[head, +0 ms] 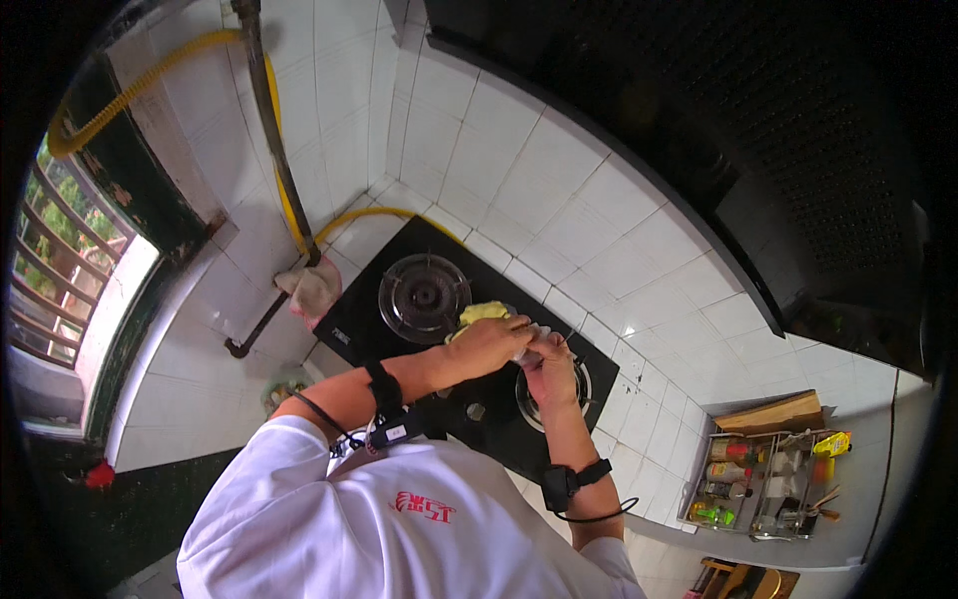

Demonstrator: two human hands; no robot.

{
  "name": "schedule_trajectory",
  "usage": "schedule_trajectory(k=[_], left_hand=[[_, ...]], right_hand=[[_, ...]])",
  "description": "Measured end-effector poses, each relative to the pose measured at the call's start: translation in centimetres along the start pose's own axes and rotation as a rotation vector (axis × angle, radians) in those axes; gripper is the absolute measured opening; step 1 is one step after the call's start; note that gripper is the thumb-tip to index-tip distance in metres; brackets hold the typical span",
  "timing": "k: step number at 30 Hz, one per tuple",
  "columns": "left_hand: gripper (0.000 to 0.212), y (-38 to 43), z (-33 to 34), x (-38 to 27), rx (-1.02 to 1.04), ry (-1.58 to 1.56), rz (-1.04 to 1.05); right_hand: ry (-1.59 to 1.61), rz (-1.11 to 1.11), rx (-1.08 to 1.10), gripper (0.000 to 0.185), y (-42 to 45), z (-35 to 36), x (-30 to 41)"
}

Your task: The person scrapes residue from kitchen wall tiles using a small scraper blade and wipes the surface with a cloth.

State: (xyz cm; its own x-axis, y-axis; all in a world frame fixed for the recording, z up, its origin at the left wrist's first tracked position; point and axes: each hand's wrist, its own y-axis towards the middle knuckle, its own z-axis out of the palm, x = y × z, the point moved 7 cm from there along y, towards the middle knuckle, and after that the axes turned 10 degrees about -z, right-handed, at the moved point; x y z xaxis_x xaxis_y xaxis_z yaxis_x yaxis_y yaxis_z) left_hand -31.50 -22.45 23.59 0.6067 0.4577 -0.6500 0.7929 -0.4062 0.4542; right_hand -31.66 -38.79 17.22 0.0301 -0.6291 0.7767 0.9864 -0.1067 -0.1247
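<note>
Both of my hands meet above a black glass gas cooktop (389, 247). My left hand (488, 347) and my right hand (552, 370) have their fingers closed around a crumpled, pale translucent thing (534, 343), perhaps thin plastic. Just beyond my left hand shows a soft yellow thing (483, 311), possibly a cloth; whether I hold it is hidden by the hand. The left burner (425, 295) lies bare to the left. My right hand and forearm partly cover the right burner (528, 408). A control knob (475, 411) sits near the front edge.
White tiled walls (516, 157) surround the cooktop. A range hood (599, 120) overhangs from the right. A yellow gas hose (359, 215) and a rusty pipe (275, 135) run at left, near a hanging rag (313, 289). Right stands a metal rack (760, 487) with several bottles.
</note>
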Motion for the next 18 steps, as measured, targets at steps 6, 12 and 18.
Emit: schedule_trajectory(k=[6, 12, 18], left_hand=[[0.018, -1.4, 1.2, 3.1, -0.161, 0.068, -0.111], [0.012, -3.3, -3.2, 8.5, -0.317, 0.055, -0.421], [0.022, -4.2, -7.8, 16.8, -0.402, -0.013, -0.641]], right_hand=[[-0.215, 0.171, 0.118, 0.027, -0.4, -1.5, 0.7], [-0.717, 0.229, 0.169, 0.04, 3.5, -3.4, 2.5], [-0.578, 0.355, 0.213, 0.031, 10.2, 1.8, 1.0]])
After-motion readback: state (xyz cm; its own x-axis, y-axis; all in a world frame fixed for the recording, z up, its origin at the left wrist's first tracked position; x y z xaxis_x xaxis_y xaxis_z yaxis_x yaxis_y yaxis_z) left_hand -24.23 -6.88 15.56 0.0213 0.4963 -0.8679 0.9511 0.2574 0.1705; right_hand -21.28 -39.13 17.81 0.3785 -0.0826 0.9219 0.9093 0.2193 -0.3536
